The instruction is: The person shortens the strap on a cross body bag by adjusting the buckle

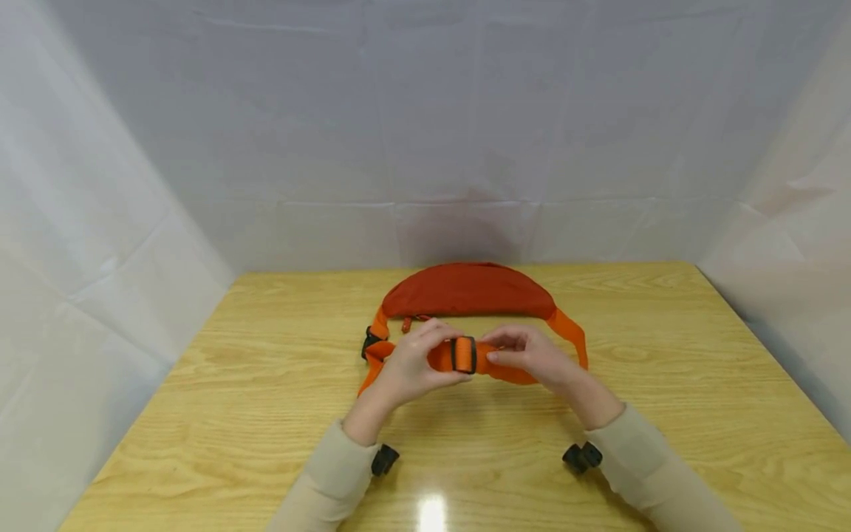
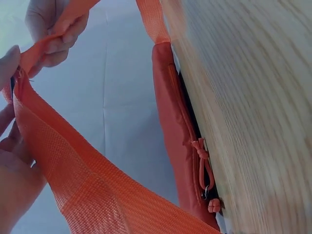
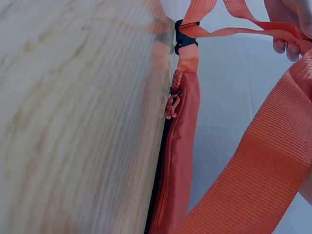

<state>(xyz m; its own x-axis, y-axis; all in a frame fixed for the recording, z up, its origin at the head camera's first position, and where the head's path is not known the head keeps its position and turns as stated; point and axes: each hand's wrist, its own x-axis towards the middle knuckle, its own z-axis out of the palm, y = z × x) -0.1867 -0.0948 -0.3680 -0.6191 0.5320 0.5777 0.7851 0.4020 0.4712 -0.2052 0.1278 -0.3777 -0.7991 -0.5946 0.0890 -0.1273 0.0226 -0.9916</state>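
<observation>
A red waist bag (image 1: pixel 468 290) lies on the table with its orange strap (image 1: pixel 566 329) looped toward me. Above the tabletop, my left hand (image 1: pixel 414 363) grips the strap at a black slider buckle (image 1: pixel 464 355), thumb below and fingers above. Just right of the slider, my right hand (image 1: pixel 532 356) pinches the strap between thumb and fingers. On the bag's left end sits a black side-release buckle (image 3: pixel 185 37), fastened to the strap. A zipper pull with a cord loop (image 2: pixel 204 163) hangs from the bag's zipper in the left wrist view. In the right wrist view my right hand is mostly hidden by the strap.
The wooden table (image 1: pixel 266 414) has white sheeting (image 1: pixel 459 133) behind it and at both sides. Black wrist-camera mounts (image 1: pixel 384 459) show at both sleeve cuffs, close over the table. The bag lies near the table's far edge.
</observation>
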